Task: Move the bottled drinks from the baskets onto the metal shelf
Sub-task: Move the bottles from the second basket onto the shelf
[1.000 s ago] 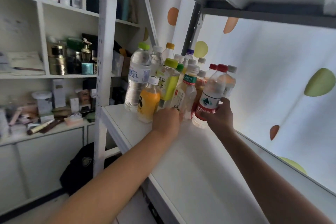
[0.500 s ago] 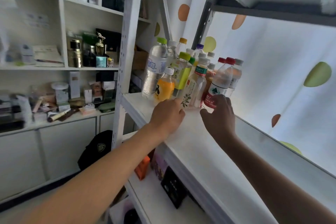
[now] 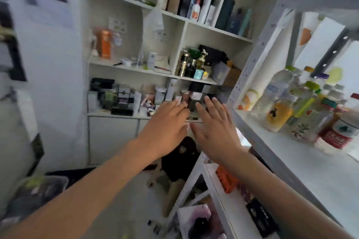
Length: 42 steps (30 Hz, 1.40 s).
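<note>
Both hands, left point(image 3: 168, 122) and right point(image 3: 216, 125), spread flat and empty left of the shelf point(image 3: 303, 163), clear of the bottles point(image 3: 303, 106) clustered upright at its far right, likely freed to fetch more from baskets out of view.

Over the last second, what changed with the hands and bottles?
Both hands let go and pulled back off the metal shelf: the left hand left the pale tea bottle, the right hand left the red-label water bottle. Both now hover open and empty, left of the shelf, as the view swings left. The bottle cluster stays standing on the shelf, orange juice bottle in front.
</note>
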Available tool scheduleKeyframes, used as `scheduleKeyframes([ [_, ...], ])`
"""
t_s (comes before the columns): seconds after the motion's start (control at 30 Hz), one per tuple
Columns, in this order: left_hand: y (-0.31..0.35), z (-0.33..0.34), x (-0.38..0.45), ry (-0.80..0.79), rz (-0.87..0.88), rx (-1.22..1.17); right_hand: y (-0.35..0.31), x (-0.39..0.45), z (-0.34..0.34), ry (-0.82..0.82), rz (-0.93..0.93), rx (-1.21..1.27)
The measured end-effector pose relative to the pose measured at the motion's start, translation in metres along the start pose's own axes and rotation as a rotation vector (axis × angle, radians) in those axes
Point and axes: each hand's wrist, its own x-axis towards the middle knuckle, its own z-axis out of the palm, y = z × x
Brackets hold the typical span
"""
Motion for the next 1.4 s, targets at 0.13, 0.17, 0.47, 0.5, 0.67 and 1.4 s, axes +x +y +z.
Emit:
scheduleKeyframes([
  [0.13,-0.08,-0.039,-0.08,-0.009,-0.222,0.169,-0.105,0.031,0.033,-0.014,-0.147,0.109],
  [0.17,-0.097,-0.05,-0.1,-0.012,-0.277,0.191,-0.133,0.037,0.041,-0.016,-0.179,0.132],
  [0.47,-0.195,-0.144,-0.26,0.001,-0.66,0.321,-0.34,0.053,0.079,-0.02,-0.468,0.334],
  [0.5,-0.201,-0.153,-0.275,0.002,-0.697,0.321,-0.359,0.054,0.081,-0.024,-0.509,0.352],
  [0.67,-0.227,-0.188,-0.332,0.022,-0.874,0.349,-0.44,0.063,0.089,-0.04,-0.665,0.448],
  [1.4,-0.41,-0.27,-0.401,0.297,-1.581,0.603,-0.718,0.18,0.182,-0.249,-1.046,0.832],
])
